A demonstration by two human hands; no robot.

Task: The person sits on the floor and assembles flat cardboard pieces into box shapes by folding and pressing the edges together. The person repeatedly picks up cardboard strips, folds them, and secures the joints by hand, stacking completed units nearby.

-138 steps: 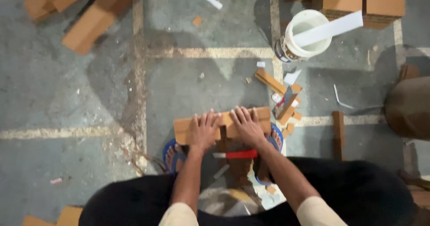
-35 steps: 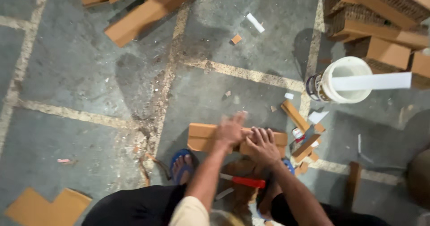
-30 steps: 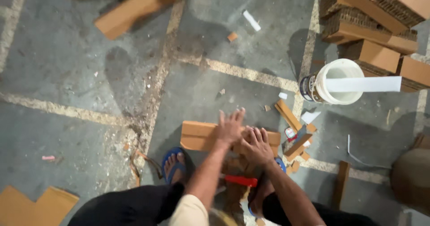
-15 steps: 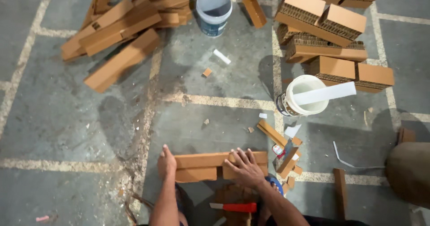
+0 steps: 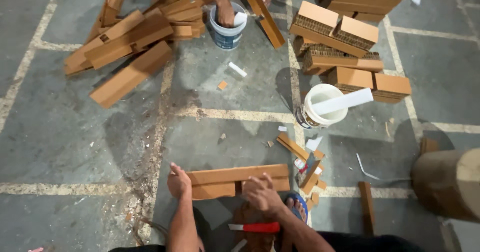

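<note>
A long brown cardboard block [image 5: 235, 181] lies flat on the concrete floor in front of me. My left hand [image 5: 179, 180] grips its left end, fingers curled over the edge. My right hand [image 5: 261, 194] presses down on its right half, fingers spread. A red-handled knife [image 5: 255, 227] lies on the floor just behind my right hand, near my sandalled foot [image 5: 296, 205].
A white bucket [image 5: 324, 105] with a white strip across it stands to the right. Cardboard scraps [image 5: 306, 163] lie beside the block. Stacked cardboard blocks [image 5: 134, 37] sit far left and far right [image 5: 350, 42]. Another person's hand reaches into a blue-white bucket [image 5: 228, 26]. A brown cylinder [image 5: 447, 182] stands right.
My left hand slid from the block's middle to its left end. The camera tilted up, bringing the far piles and second bucket into view.
</note>
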